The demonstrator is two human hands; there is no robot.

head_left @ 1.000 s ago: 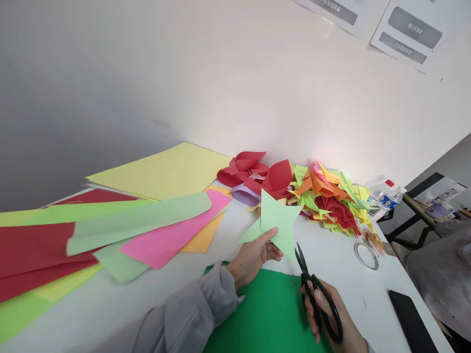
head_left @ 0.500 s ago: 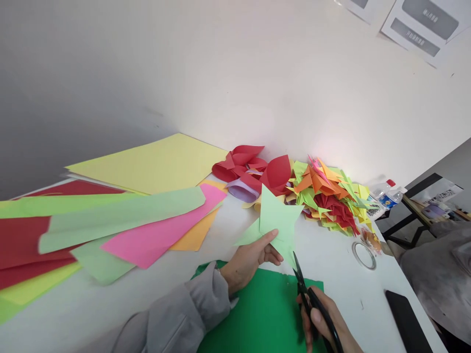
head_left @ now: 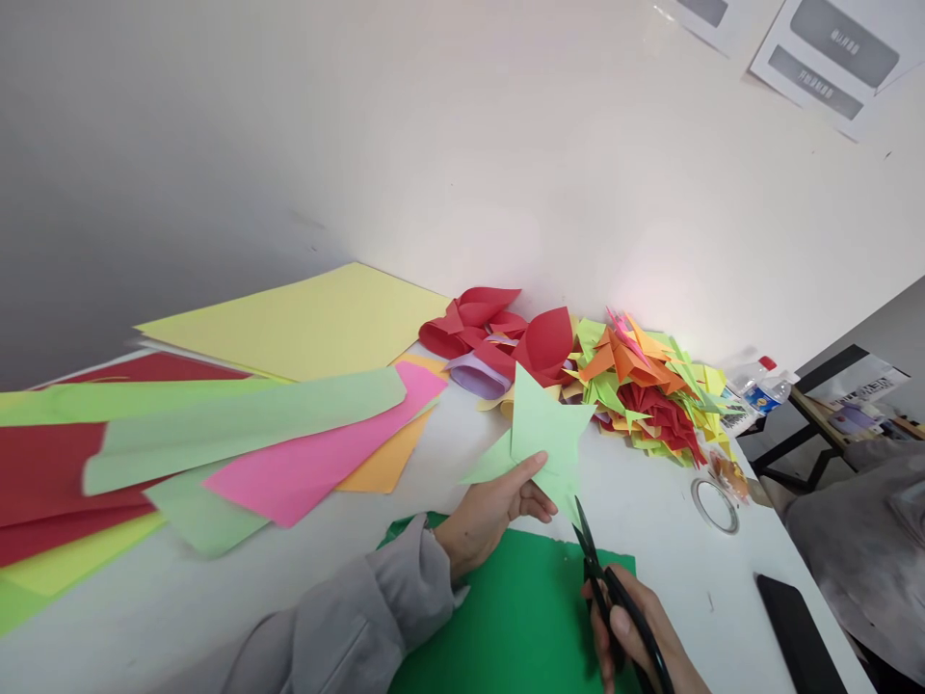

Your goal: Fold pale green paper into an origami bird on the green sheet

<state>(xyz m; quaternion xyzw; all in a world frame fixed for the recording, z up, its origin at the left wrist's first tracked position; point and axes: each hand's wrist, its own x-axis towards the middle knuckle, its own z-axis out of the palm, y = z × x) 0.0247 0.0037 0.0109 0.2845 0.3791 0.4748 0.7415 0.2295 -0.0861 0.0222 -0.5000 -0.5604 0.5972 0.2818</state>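
My left hand (head_left: pixel 498 511) pinches a pale green paper star (head_left: pixel 547 424) between thumb and fingers, holding it upright above the table. One lower point of the star reaches down to the blades of a pair of black scissors (head_left: pixel 590 549). My right hand (head_left: pixel 640 622) is closed around the scissor handles, with the blades pointing up and a little apart. Whether the blades touch the paper I cannot tell. Under both hands lies a dark green sheet (head_left: pixel 506 617).
Loose coloured sheets, among them a pink one (head_left: pixel 325 453) and a yellow one (head_left: pixel 303 323), spread to the left. Red paper rolls (head_left: pixel 473 323) and a pile of folded paper stars (head_left: pixel 643 386) lie along the wall. A tape roll (head_left: pixel 715 506), a phone (head_left: pixel 802 636) and a bottle (head_left: pixel 770 390) are on the right.
Both hands, the star and the scissors stay almost in place. The view has shifted very slightly.
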